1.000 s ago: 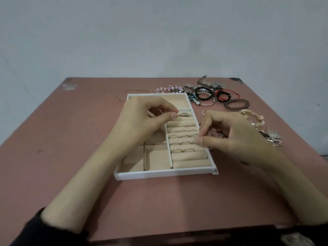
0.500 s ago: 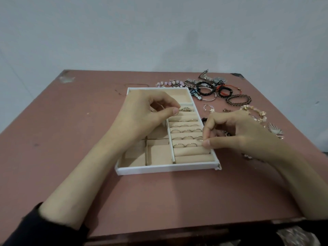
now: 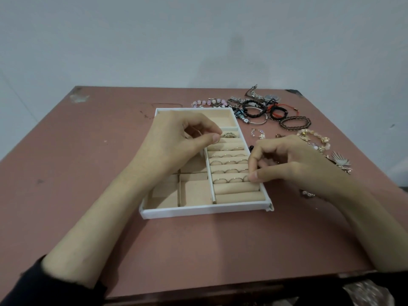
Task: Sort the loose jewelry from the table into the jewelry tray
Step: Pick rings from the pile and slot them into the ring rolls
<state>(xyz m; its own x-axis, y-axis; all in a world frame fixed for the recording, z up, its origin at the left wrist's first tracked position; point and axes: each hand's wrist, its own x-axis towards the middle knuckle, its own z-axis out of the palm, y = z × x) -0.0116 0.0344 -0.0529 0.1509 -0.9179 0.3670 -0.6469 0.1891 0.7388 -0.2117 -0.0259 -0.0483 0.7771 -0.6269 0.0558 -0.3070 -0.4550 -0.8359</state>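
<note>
Your right hand (image 3: 284, 164) has slid nearer along the ring rolls (image 3: 234, 173) of the tray (image 3: 198, 212), fingertips pinched at a low slot, likely seating a ring. Your left hand (image 3: 176, 138) still pinches a ring (image 3: 216, 140). Bracelets (image 3: 273, 113) wait on the desk (image 3: 88, 151).

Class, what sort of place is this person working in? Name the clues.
Probably a plain indoor workspace, not a shop: a worn reddish table against a bare pale wall, with only a jewelry tray and loose bracelets.
</note>
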